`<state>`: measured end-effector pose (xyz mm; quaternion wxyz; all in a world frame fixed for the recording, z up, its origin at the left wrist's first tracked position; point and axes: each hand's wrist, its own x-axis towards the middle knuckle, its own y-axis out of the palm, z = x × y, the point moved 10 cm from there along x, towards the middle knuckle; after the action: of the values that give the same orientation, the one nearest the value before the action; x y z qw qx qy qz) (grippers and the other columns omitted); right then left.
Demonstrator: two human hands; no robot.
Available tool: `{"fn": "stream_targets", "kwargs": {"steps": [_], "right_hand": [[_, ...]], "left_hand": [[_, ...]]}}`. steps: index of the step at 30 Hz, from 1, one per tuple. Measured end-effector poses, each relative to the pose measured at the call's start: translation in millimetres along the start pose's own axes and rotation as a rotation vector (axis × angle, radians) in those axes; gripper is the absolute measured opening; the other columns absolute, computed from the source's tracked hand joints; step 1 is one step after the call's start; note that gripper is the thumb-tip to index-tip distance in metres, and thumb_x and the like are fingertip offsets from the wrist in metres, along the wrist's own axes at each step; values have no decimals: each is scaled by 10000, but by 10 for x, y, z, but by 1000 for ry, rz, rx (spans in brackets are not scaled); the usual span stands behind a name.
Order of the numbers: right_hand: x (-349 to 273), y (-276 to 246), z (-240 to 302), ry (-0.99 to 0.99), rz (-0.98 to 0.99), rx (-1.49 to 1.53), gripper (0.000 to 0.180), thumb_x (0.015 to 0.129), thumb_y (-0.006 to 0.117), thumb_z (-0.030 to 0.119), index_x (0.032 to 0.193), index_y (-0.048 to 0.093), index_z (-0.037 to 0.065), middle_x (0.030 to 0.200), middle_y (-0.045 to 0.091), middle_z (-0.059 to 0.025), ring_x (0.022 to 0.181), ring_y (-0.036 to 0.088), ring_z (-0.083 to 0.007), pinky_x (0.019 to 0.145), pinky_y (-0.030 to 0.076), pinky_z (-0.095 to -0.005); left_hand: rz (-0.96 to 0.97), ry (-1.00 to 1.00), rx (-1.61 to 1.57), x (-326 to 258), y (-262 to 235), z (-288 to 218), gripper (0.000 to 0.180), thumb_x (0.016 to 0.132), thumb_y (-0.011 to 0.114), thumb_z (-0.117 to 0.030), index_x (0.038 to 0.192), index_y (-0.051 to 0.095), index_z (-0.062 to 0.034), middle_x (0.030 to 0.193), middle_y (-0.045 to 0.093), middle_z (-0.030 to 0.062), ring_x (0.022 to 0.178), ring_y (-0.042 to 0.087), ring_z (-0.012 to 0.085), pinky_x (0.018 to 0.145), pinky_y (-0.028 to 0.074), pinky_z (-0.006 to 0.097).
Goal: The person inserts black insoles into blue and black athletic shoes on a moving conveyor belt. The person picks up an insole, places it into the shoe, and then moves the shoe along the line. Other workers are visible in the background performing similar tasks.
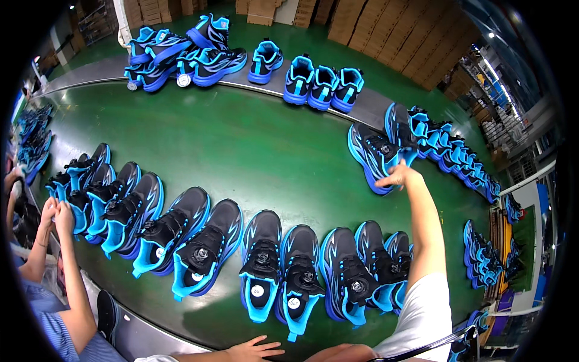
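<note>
My right arm reaches far across the green belt. At its end my right hand [399, 175] is closed at the heel end of a black and blue sneaker [373, 152] at the belt's far right. A second sneaker [398, 123] stands right beside it, partly on the metal edge; whether my fingers touch that one too I cannot tell. Low in the picture, my left hand [258, 350] lies flat with fingers spread at the near edge. Just beyond it is a row of similar sneakers, among them a sneaker [295, 274] with a round white sticker inside.
More sneakers line the far metal ledge [238, 78], some stacked at the left. Another row [455, 154] runs along the right. At the left a co-worker's hands [55, 208] touch a sneaker. Brown cartons [392, 36] are piled behind. A dark insole-shaped piece [107, 314] lies near the front edge.
</note>
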<state>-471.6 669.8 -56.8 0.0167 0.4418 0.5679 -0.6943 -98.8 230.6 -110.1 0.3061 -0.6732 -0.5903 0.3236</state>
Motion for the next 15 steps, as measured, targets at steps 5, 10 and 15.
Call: {"fn": "stream_targets", "kwargs": {"steps": [5, 10, 15], "right_hand": [[-518, -9, 0, -347, -312, -251, 634, 573, 702, 382, 1068, 539, 22, 1063, 493, -221, 759, 590, -261, 709, 475, -294], [-1741, -136, -18, -389, -20, 296, 459, 618, 698, 315, 963, 590, 33, 798, 619, -81, 579, 586, -173, 576, 490, -283], [-3948, -159, 188, -463, 145, 449, 297, 677, 682, 181, 906, 586, 18, 789, 610, -61, 616, 583, -152, 587, 489, -268]], "left_hand": [[94, -8, 86, -22, 53, -58, 466, 807, 366, -320, 1264, 288, -359, 1360, 200, 31, 1259, 178, 224, 982, 147, 503], [-42, 37, 86, -110, 85, -159, 486, 773, 417, -528, 1230, 348, -379, 1328, 271, 31, 1247, 202, 237, 971, 142, 523], [-4, -8, 250, -108, 163, -223, 518, 753, 405, -566, 1236, 325, -394, 1314, 294, 72, 1240, 211, 266, 960, 137, 558]]}}
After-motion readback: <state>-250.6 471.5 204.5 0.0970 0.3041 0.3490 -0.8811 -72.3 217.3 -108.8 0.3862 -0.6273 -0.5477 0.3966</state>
